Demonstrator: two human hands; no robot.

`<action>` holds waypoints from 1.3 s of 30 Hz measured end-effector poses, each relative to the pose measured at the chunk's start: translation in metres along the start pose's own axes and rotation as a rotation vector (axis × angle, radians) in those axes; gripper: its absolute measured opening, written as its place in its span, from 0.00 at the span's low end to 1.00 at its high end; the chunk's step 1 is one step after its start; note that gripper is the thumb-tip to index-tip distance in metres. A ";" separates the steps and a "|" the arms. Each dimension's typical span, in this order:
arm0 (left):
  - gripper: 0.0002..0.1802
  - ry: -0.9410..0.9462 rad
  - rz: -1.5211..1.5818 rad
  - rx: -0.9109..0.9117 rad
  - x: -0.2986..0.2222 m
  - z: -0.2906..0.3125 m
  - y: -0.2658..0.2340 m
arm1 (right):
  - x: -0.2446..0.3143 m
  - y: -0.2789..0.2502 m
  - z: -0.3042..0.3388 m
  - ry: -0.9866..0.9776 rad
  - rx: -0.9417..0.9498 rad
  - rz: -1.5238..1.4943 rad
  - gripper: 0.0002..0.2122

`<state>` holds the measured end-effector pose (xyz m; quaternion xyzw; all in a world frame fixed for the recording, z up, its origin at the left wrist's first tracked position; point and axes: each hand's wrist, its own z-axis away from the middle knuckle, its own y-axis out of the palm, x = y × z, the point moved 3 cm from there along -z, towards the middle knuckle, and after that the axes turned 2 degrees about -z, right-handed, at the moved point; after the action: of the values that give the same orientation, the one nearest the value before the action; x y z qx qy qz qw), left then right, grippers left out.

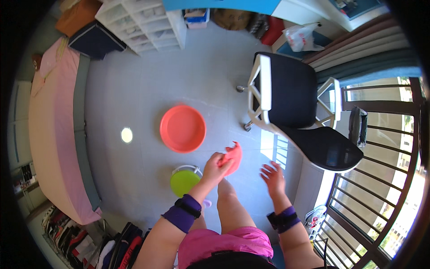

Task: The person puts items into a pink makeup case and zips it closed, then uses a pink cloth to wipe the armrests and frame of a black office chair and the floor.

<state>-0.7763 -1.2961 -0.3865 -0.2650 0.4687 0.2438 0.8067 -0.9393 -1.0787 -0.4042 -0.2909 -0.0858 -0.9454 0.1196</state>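
My left hand [213, 171] is closed around a crumpled coral-red cloth [232, 158], which sticks out past the fingers to the right. Held off to the right, my right hand [273, 179] has its fingers spread and nothing in it. A round coral-red plastic basin [182, 129] stands on the floor ahead of my left hand, apart from it. Just left of my left forearm is a round lime-green thing with a white curved piece at its edge [184, 183]; whether it is a stool or a lidded bucket I cannot tell.
A black and white swivel chair [289, 89] stands to the right, beside barred windows [380, 170]. Along the left runs a bed with a pink cover [58, 130]. White drawer units [143, 24] stand at the far side. Clothes and bags [103, 244] lie at the lower left.
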 end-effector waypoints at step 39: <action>0.06 0.594 -1.208 -0.315 -0.191 -0.025 0.032 | 0.188 0.038 0.022 -0.359 -0.033 -0.282 0.26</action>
<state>-0.8967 -1.3163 -0.2343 -0.6491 0.3990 -0.2663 0.5904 -1.0677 -1.1434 -0.2751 -0.4416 -0.1301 -0.8870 -0.0355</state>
